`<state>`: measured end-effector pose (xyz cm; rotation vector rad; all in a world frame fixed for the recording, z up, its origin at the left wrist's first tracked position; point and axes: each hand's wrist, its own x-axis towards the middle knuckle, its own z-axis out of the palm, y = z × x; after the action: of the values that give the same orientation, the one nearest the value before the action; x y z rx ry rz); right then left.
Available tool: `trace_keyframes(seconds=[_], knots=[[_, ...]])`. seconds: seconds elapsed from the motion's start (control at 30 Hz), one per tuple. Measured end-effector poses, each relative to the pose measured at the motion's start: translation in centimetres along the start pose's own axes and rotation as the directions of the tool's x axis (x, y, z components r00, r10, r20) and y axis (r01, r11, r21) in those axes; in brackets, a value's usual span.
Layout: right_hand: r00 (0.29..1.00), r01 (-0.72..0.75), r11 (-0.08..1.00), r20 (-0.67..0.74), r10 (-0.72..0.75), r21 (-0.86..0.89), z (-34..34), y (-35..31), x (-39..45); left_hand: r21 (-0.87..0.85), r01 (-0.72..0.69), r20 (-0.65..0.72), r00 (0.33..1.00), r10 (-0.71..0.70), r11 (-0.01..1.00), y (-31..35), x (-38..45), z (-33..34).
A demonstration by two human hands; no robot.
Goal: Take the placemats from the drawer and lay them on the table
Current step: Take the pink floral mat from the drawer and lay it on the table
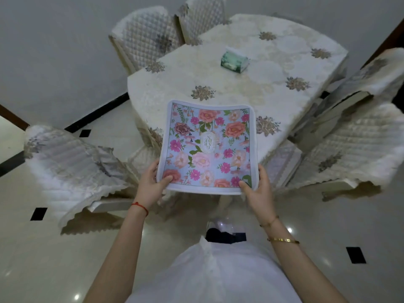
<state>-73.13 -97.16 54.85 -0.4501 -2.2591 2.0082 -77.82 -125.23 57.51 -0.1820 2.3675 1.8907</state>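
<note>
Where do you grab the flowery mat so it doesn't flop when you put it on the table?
Hold the placemat by its two near corners, coming from the edge closest to you, as the left hand and right hand do here: thumbs on top, fingers underneath. It is thin, flat and wide, so a grip at both corners probably keeps it level while its far edge goes out over the table.

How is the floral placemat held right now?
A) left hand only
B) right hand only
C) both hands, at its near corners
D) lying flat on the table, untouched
C: the left hand and the right hand each pinch a near corner of the placemat, held out over the table edge.
</note>
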Motion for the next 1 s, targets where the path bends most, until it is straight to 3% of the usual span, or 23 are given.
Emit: trace_keyframes(seconds=[0.23,0.5,0.83,1.0], knots=[[0.999,-0.018,1.0,-0.027,0.018,-0.024,4.2,-1.6,10.4,-0.034,-0.004,0.01,1.0,0.005,0.999,1.8,12.2,-0.6],[0.991,-0.092,0.993,-0.109,0.084,-0.075,10.2,-1.3,19.3,0.032,0.017,0.144,0.989,-0.021,0.999,1.0,25.7,-2.9],[0.949,-0.236,0.966,-0.24,0.205,-0.11,18.6,0.8,24.5,0.199,0.003,0.371,0.925,-0.078,0.98,-1.4,39.6,-6.2],[0.923,-0.292,0.952,-0.288,0.255,-0.09,21.6,1.5,24.8,0.185,0.035,0.429,0.896,-0.113,0.982,-2.8,42.9,-7.1]])
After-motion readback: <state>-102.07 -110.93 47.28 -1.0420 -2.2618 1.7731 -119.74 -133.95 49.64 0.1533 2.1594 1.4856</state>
